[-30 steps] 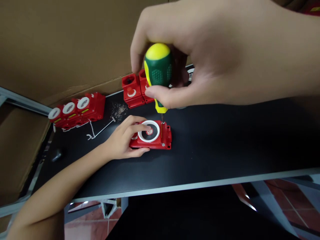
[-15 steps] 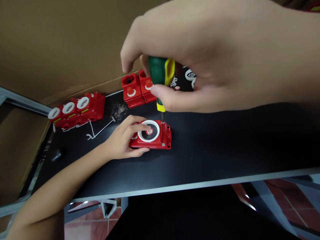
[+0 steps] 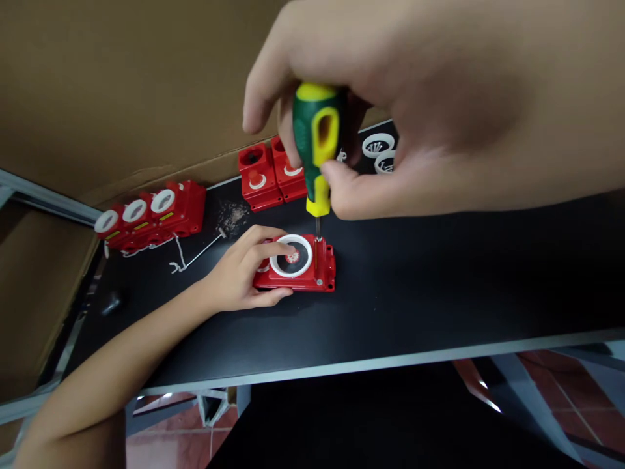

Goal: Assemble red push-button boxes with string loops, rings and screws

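A red box-shaped housing (image 3: 306,283) with a white ring (image 3: 309,256) on top lies on the black table. My left hand (image 3: 247,268) is wrapped round its left end, one fingertip on the round red-and-white centre inside the ring. In my right hand (image 3: 371,117) is a green and yellow screwdriver (image 3: 306,150), gripped between thumb and fingers. Its shaft points down, and the tip meets a screw (image 3: 319,239) at the housing's back right corner. Another screw (image 3: 319,282) shows at the front right corner.
Several red housings with white rings (image 3: 163,215) stand at the left. More red housings (image 3: 261,176) stand at the back, near cardboard. White rings holding screws (image 3: 377,145) lie behind my right hand. A thin metal rod (image 3: 202,251), dark debris (image 3: 232,216) and a black object (image 3: 111,302) lie leftward.
The screwdriver handle has turned and tilted, showing its yellow end, and my right fingers have shifted round it. My left hand and the red housing stay in place.
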The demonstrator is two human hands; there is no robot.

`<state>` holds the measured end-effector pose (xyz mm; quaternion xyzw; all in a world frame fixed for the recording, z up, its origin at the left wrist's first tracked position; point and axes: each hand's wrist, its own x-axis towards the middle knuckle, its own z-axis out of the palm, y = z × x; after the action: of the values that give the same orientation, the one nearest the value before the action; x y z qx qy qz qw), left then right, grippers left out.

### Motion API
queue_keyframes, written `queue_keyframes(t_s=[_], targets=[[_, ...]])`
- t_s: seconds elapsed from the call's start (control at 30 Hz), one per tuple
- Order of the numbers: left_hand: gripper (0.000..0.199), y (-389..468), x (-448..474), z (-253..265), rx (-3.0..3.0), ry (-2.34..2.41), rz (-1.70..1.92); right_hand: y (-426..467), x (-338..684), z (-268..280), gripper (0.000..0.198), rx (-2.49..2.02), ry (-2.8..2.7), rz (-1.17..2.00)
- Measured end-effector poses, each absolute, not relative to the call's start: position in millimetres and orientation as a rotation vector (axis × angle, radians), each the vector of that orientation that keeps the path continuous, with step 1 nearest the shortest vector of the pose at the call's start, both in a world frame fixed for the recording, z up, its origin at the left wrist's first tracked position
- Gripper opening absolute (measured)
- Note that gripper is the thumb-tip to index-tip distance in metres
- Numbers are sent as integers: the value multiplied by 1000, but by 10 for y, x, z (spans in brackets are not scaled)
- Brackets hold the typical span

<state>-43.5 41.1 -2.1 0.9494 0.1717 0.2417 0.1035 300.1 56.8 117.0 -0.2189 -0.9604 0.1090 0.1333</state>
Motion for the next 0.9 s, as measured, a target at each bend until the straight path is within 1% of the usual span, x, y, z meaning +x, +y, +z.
queue_keyframes(t_s=[0.1,0.17,0.2,0.27,0.37,0.4,0.43,0.53,0.57,0.63,0.7,0.77,0.8,0.9], targets=[[58,412,-430,-19,2790,491,733,532,2955,1108,49,-657,-2797,431],[58,412,-430,-19,2784,481,754,504,2910,1137,48,-693,-2774,395],[58,411,-432,-18,2782,483,758,489,2883,1171,48,-730,-2755,328],[59,410,-439,-16,2781,498,741,464,2827,1254,53,-885,-2693,78],[60,409,-451,-15,2775,523,714,462,2772,1344,77,-1122,-2597,-333],[60,410,-453,-17,2773,524,713,474,2772,1353,77,-1087,-2596,-365],[60,410,-454,-20,2773,521,717,490,2783,1354,71,-998,-2596,-321],[59,414,-450,-32,2774,508,744,537,2849,1332,50,-735,-2614,-14],[59,414,-448,-34,2771,506,751,544,2868,1327,46,-687,-2624,61],[60,415,-446,-33,2766,511,747,540,2880,1321,47,-622,-2653,127],[60,414,-446,-26,2763,519,730,525,2852,1316,48,-592,-2681,107],[60,414,-446,-19,2766,512,729,512,2799,1302,42,-647,-2718,40],[60,414,-446,-16,2768,507,734,511,2770,1293,42,-700,-2739,-18],[59,415,-445,-16,2769,508,735,528,2707,1268,51,-851,-2794,-170]])
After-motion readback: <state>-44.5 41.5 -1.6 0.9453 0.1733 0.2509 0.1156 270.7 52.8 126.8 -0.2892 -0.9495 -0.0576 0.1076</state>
